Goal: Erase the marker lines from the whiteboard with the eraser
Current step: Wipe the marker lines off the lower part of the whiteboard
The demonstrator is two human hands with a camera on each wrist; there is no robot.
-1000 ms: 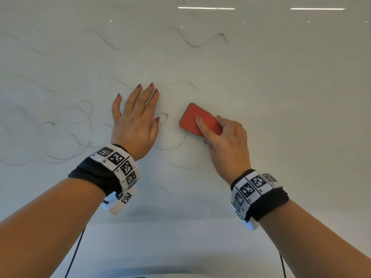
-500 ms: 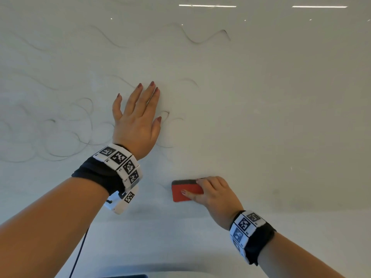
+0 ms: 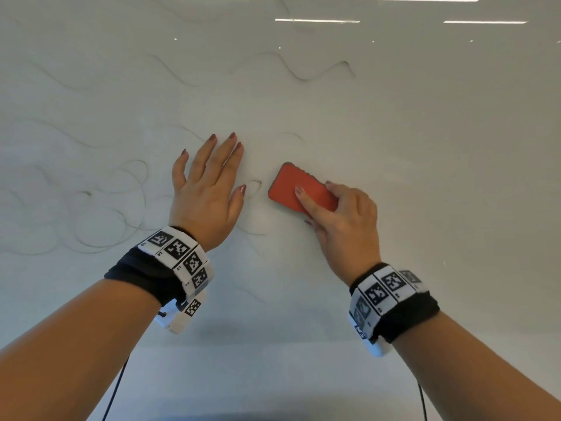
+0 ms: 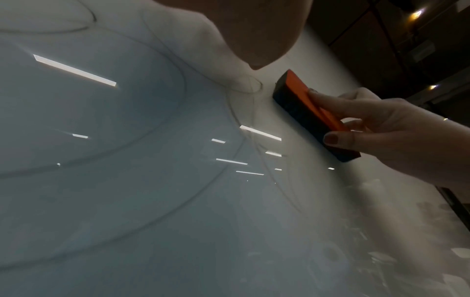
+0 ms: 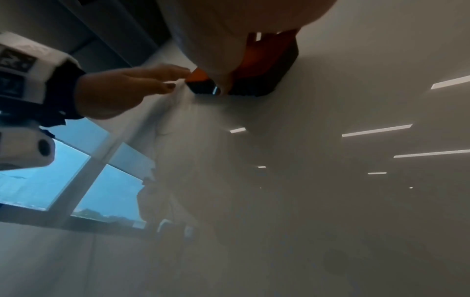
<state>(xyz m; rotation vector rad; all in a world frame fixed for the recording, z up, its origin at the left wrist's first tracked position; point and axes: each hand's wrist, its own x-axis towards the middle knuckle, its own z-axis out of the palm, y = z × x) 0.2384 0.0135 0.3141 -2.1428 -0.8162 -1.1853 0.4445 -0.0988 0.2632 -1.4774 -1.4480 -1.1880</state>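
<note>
The whiteboard [image 3: 425,177] fills the head view, glossy and white. Thin dark marker lines [image 3: 318,75] curl along its top, and loops [image 3: 100,226] cover its left part. My right hand [image 3: 343,220] grips the red eraser [image 3: 296,185], thumb on its near edge and fingers over its back, pressing its dark felt side flat to the board. In the left wrist view the eraser [image 4: 300,100] lies just right of a small loop [image 4: 250,86]. My left hand [image 3: 206,189] rests flat on the board with its fingers straight, left of the eraser.
Ceiling lights [image 3: 317,21] reflect as bright bars on the board. A window [image 5: 63,180] shows at the left of the right wrist view. Each wrist wears a black band with white coded tags [image 3: 182,259]; thin cables hang down from them.
Over the last half second my right hand has swept the eraser from low on the board up to beside my left thumb. Lines below the left hand look fainter. The left hand stayed put.
</note>
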